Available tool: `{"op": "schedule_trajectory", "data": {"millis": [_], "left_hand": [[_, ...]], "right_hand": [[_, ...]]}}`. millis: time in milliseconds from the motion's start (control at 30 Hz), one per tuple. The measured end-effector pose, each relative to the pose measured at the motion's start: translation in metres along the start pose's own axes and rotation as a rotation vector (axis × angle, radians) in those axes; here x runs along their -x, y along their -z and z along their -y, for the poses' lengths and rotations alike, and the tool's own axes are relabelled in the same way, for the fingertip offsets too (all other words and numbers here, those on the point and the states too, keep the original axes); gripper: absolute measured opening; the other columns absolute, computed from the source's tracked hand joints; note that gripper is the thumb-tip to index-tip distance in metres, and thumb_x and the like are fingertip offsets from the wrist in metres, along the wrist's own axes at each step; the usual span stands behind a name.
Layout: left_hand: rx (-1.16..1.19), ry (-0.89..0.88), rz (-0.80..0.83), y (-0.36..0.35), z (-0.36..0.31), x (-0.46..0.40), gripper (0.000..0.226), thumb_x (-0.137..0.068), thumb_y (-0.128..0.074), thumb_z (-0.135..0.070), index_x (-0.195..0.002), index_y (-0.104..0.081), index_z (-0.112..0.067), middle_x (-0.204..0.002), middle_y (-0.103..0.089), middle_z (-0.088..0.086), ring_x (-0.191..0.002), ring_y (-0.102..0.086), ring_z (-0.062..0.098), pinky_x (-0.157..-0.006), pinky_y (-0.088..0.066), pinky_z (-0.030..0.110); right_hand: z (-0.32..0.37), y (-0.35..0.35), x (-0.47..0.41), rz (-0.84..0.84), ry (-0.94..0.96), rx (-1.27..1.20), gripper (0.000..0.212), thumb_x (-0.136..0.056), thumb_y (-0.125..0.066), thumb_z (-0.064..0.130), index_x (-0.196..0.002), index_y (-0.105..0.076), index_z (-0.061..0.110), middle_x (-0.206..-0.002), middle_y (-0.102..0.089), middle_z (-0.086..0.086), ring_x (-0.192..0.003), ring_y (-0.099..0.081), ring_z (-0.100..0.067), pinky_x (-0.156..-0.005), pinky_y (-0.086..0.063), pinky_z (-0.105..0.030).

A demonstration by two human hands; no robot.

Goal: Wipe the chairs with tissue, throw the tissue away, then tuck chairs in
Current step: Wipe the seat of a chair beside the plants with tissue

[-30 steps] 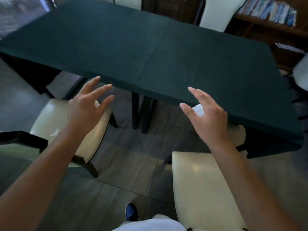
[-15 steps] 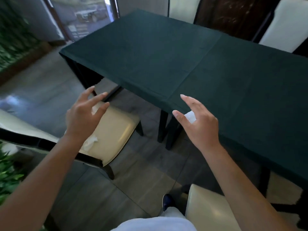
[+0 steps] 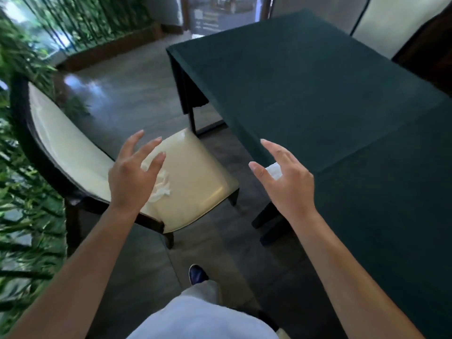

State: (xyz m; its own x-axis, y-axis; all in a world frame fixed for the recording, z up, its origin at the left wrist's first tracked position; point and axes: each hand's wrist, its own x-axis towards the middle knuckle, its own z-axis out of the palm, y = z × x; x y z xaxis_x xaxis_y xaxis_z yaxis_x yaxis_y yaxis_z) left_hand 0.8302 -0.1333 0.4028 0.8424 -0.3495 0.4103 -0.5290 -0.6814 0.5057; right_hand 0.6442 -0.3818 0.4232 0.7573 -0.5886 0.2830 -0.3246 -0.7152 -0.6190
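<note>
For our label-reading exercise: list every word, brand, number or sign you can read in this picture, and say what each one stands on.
None can be read.
Glass door: pale blurred patches that may be signs or reflections; too blurred to read.
Chair, tissue, table, shoe: no text shows.

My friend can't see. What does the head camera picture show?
A person's two hands reach out over a cream chair pulled out from a table with a dark green cloth. The right hand holds a white tissue; the left hand hovers, fingers spread, above a crumpled tissue on the seat.
</note>
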Motion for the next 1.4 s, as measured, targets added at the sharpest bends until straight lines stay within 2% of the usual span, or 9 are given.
{"op": "schedule_trajectory", "data": {"millis": [67,133,367,533,633,833,1033,1267,1400], "left_hand": [[0.031,0.092,-0.082,-0.008,0.014,-0.009,0.032,-0.100,-0.063,-0.037,-0.129,-0.071,-0.025,-0.148,-0.055,0.001,-0.126,-0.059,0.021,-0.091,-0.046,0.031],[0.067,0.174,-0.139,-0.017,0.023,-0.017,0.033,-0.100,-0.062,-0.039,-0.129,-0.071,-0.024,-0.150,-0.053,0.001,-0.130,-0.057,0.021,-0.095,-0.049,0.038],[-0.055,0.366,-0.195,-0.031,0.045,-0.047,0.039,-0.099,-0.063,-0.043,-0.133,-0.068,-0.025,-0.155,-0.046,0.004,-0.131,-0.055,0.022,-0.093,-0.053,0.044],[-0.180,0.482,-0.174,-0.047,0.060,-0.047,0.042,-0.096,-0.066,-0.047,-0.134,-0.066,-0.030,-0.158,-0.042,0.003,-0.113,-0.067,0.028,-0.079,-0.057,0.045],[-0.214,0.610,-0.172,-0.056,0.069,-0.049,0.045,-0.095,-0.065,-0.050,-0.137,-0.064,-0.032,-0.159,-0.040,0.003,-0.115,-0.065,0.028,-0.081,-0.056,0.043],[-0.193,0.729,-0.175,-0.091,0.094,-0.040,0.049,-0.094,-0.065,-0.051,-0.138,-0.062,-0.031,-0.149,-0.052,0.003,-0.101,-0.069,0.030,-0.077,-0.055,0.042],[-0.094,0.876,-0.096,-0.137,0.111,-0.044,0.058,-0.094,-0.064,-0.052,-0.147,-0.051,-0.033,-0.155,-0.043,0.001,-0.122,-0.060,0.027,-0.085,-0.054,0.046],[-0.103,1.024,-0.033,-0.189,0.157,-0.045,0.059,-0.095,-0.059,-0.056,-0.149,-0.047,-0.036,-0.156,-0.041,-0.002,-0.122,-0.059,0.023,-0.081,-0.053,0.040],[-0.093,1.121,0.041,-0.236,0.194,-0.046,0.059,-0.095,-0.060,-0.054,-0.150,-0.046,-0.036,-0.152,-0.045,-0.003,-0.119,-0.059,0.019,-0.083,-0.046,0.030]], "right_hand": [[0.015,-0.019,-0.022,0.054,0.035,-0.004,0.056,-0.094,-0.060,0.063,-0.144,-0.053,0.041,-0.147,-0.056,0.014,-0.131,-0.055,-0.005,-0.098,-0.051,-0.033],[0.028,-0.035,-0.043,0.091,0.087,-0.020,0.055,-0.094,-0.059,0.063,-0.144,-0.053,0.042,-0.148,-0.056,0.014,-0.131,-0.055,-0.004,-0.097,-0.051,-0.031],[0.041,-0.086,-0.133,0.265,0.181,-0.036,0.053,-0.094,-0.059,0.061,-0.144,-0.052,0.045,-0.149,-0.053,0.018,-0.130,-0.052,0.000,-0.094,-0.044,-0.024],[0.036,-0.143,-0.194,0.478,0.324,-0.031,0.053,-0.094,-0.056,0.063,-0.144,-0.054,0.043,-0.153,-0.050,0.016,-0.133,-0.052,-0.006,-0.095,-0.040,-0.027],[0.042,-0.175,-0.219,0.562,0.366,0.024,0.052,-0.095,-0.057,0.062,-0.143,-0.054,0.043,-0.155,-0.047,0.013,-0.134,-0.051,-0.010,-0.091,-0.034,-0.025],[0.052,-0.234,-0.237,0.572,0.420,-0.042,0.044,-0.096,-0.061,0.056,-0.137,-0.061,0.041,-0.154,-0.050,0.013,-0.133,-0.052,-0.005,-0.104,-0.046,-0.034],[0.057,-0.295,-0.236,0.676,0.492,0.051,0.050,-0.097,-0.058,0.058,-0.143,-0.056,0.039,-0.157,-0.047,0.009,-0.129,-0.054,-0.009,-0.090,-0.035,-0.023],[0.035,-0.384,-0.244,0.854,0.477,0.020,0.048,-0.097,-0.057,0.060,-0.141,-0.058,0.040,-0.155,-0.049,0.008,-0.136,-0.051,-0.009,-0.095,-0.036,-0.021],[-0.001,-0.461,-0.250,0.922,0.468,0.084,0.056,-0.096,-0.054,0.064,-0.144,-0.055,0.037,-0.152,-0.053,0.003,-0.137,-0.051,-0.014,-0.107,-0.046,-0.034]]}}
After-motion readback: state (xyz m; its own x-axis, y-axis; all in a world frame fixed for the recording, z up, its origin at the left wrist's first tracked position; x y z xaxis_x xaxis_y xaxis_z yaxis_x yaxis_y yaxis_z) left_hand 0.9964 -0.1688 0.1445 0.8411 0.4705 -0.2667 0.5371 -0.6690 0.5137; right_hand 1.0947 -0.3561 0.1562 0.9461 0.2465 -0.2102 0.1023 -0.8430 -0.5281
